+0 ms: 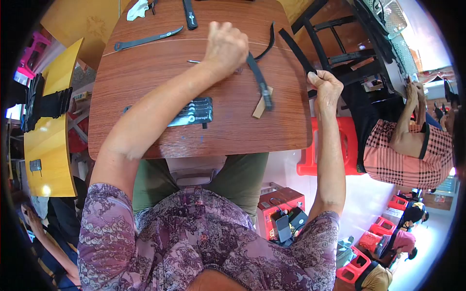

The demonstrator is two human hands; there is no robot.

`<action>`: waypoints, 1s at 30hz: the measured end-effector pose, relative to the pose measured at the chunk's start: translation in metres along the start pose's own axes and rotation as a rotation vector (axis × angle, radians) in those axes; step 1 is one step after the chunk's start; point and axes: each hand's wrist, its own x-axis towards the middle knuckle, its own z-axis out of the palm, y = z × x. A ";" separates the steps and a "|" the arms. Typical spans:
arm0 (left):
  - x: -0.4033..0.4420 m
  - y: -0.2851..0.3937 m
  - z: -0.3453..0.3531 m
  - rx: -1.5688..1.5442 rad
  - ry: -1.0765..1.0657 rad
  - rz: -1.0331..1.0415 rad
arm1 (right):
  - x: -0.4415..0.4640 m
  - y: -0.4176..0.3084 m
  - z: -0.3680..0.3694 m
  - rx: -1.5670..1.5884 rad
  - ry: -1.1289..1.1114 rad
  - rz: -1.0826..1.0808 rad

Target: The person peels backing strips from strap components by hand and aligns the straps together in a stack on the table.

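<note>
My left hand (227, 46) is closed in a fist above the middle of the wooden table. A dark grey strap (258, 77) with a printed label hangs from it toward me, its lower end blurred. Off the table's right edge, my right hand (326, 87) pinches the near end of a black strap (295, 49), which stretches away to the upper left. Beneath my left forearm lies a bundle of labelled straps (198, 112), partly covered. A short brown strip (262, 103) rests under the hanging strap. The tip of a thin metal tool (193, 61) shows beside my left wrist.
On the table (233, 138) lie a grey strap (150, 40), another strap (190, 15), a curved black strap (270, 42) and a white cloth (138, 9). Red stools (307, 165) and a person in a checked shirt (405, 155) are at right. A yellow table (51, 150) stands left.
</note>
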 end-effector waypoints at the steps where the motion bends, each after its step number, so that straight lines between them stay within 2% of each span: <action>1: 0.002 -0.008 0.002 0.037 -0.054 -0.145 | 0.001 0.000 0.000 0.002 -0.003 -0.005; 2: 0.008 -0.016 -0.003 0.077 -0.165 -0.259 | -0.002 -0.002 0.000 0.005 0.008 -0.010; 3: 0.011 -0.024 -0.004 0.085 -0.161 -0.260 | -0.005 -0.004 0.002 0.009 0.017 -0.015; 5: 0.014 -0.044 -0.007 -0.104 -0.268 -0.653 | -0.010 -0.014 0.005 0.017 -0.009 -0.001; 7: 0.008 -0.065 -0.002 -0.088 -0.227 -0.656 | -0.018 -0.028 0.012 0.067 -0.027 0.002; 11: 0.009 -0.063 -0.022 -0.050 -0.286 -0.721 | -0.037 -0.048 0.026 0.130 -0.116 -0.044; 13: 0.007 -0.053 -0.041 -0.014 -0.067 -0.513 | -0.048 -0.053 0.035 0.124 -0.181 -0.100; 15: 0.007 -0.014 -0.076 -0.416 -0.180 -0.539 | -0.061 -0.048 0.045 -0.056 -0.147 -0.231; 17: 0.001 0.017 -0.095 -0.874 -0.429 -0.652 | -0.088 -0.059 0.060 -0.300 -0.171 -0.425; 18: -0.002 0.028 -0.099 -0.865 -0.426 -0.662 | -0.097 -0.057 0.066 -0.294 -0.184 -0.427; 20: -0.011 0.045 -0.101 -1.261 -0.545 -0.892 | -0.113 -0.052 0.074 -0.720 -0.207 -0.927; 21: -0.015 0.047 -0.102 -1.258 -0.546 -0.903 | -0.121 -0.054 0.076 -0.716 -0.216 -0.924; 23: -0.023 0.047 -0.108 -1.280 -0.418 -0.929 | -0.135 -0.067 0.081 -0.685 -0.232 -1.078; 24: -0.025 0.045 -0.117 -1.264 -0.406 -0.939 | -0.140 -0.072 0.080 -0.668 -0.243 -1.089; 26: -0.031 0.044 -0.139 -0.956 -0.426 -0.645 | -0.148 -0.080 0.070 -0.529 -0.289 -1.047; 27: -0.037 0.047 -0.147 -0.939 -0.420 -0.660 | -0.151 -0.092 0.069 -0.513 -0.303 -1.053; 29: -0.048 0.056 -0.163 -0.909 -0.336 -0.362 | -0.158 -0.123 0.066 -0.722 -0.253 -1.190; 30: -0.051 0.055 -0.173 -0.925 -0.388 -0.305 | -0.161 -0.129 0.066 -0.709 -0.364 -1.155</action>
